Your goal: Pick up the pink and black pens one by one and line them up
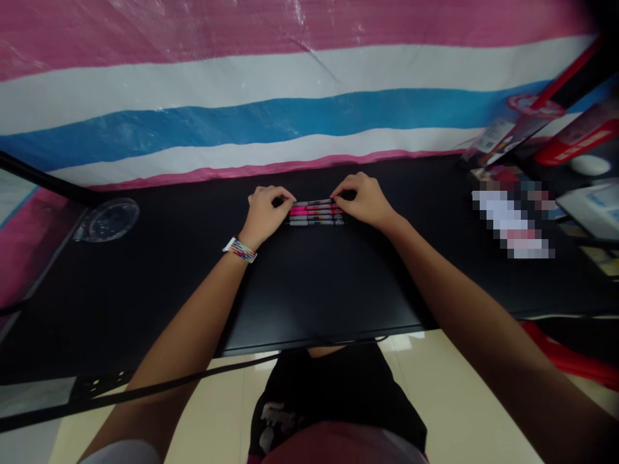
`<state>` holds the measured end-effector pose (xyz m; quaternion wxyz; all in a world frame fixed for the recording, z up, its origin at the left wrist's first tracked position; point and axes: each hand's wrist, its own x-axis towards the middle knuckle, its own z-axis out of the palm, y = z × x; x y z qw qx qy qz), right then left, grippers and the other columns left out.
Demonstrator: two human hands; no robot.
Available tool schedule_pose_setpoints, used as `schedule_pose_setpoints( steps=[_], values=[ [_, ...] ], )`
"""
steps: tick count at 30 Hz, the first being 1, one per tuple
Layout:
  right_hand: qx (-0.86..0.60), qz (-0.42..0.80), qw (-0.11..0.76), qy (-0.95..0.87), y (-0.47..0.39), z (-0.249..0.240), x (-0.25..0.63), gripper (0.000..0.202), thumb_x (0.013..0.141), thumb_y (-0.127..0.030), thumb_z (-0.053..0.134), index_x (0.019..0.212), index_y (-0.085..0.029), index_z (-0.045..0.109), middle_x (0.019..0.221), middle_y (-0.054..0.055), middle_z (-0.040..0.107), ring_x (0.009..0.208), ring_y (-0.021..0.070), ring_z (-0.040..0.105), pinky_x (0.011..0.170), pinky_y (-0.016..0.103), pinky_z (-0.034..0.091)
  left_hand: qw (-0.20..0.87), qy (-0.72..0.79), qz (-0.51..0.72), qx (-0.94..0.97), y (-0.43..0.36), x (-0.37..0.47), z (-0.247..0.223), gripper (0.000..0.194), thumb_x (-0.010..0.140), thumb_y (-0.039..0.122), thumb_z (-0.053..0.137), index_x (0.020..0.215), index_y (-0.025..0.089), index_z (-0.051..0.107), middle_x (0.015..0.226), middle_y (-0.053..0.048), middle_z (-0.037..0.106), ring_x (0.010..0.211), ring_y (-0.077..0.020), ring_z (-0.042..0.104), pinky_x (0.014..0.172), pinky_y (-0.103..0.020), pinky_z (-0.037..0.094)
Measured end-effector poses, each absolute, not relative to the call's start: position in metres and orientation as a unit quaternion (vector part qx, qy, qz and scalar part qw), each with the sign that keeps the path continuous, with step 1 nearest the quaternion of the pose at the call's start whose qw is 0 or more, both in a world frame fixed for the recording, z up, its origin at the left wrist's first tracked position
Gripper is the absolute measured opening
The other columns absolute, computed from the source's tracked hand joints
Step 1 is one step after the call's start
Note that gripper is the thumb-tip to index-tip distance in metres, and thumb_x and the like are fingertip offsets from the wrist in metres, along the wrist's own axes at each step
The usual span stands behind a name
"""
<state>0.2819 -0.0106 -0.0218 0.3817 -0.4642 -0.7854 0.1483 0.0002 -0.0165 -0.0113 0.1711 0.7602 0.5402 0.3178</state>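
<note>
Several pens (pixel 316 211) lie side by side across the black table, parallel and close together. Some have grey or clear barrels, and the ones in the middle are bright pink. My left hand (pixel 265 211), with a colourful band at the wrist, pinches the left end of the farthest pen (pixel 314 202) between thumb and index finger. At that pen's right end, my right hand (pixel 366 201) has its thumb and index finger closed in the same way. The fingertips partly cover the ends of the pens.
A round clear plastic lid or dish (pixel 112 220) sits at the left. On the right are a clear cup (pixel 532 122) with a red rim, a white rounded object (pixel 590 165) and a blurred-out patch. Striped plastic sheeting (pixel 271 122) hangs behind the black table (pixel 319 283).
</note>
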Motion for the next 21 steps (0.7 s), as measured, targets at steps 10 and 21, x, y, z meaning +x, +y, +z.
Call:
schedule_pose_setpoints(
  steps=[10, 21],
  values=[
    [-0.477, 0.133, 0.383, -0.780, -0.015, -0.017, 0.277, 0.015, 0.082, -0.018, 0.071, 0.088, -0.025, 0.083, 0.091, 0.007, 0.078, 0.094, 0.0318, 0.066, 0.097, 0.052, 0.051, 0.184, 0.509, 0.376, 0.752, -0.009, -0.004, -0.025, 0.014, 0.090, 0.019, 0.073, 0.089, 0.029, 0.081, 0.095, -0.003, 0.083, 0.101, -0.0301, 0.068, 0.106, -0.054, 0.048],
    [-0.303, 0.029, 0.285, -0.909, -0.049, -0.004, 0.239, 0.014, 0.096, -0.022, 0.067, 0.084, -0.023, 0.075, 0.087, 0.008, 0.069, 0.092, 0.0293, 0.055, 0.084, 0.046, 0.039, 0.170, 0.523, 0.357, 0.755, -0.010, -0.002, -0.022, 0.012, 0.094, 0.020, 0.069, 0.093, 0.027, 0.078, 0.102, -0.005, 0.083, 0.106, -0.0329, 0.068, 0.106, -0.054, 0.047]
  ],
)
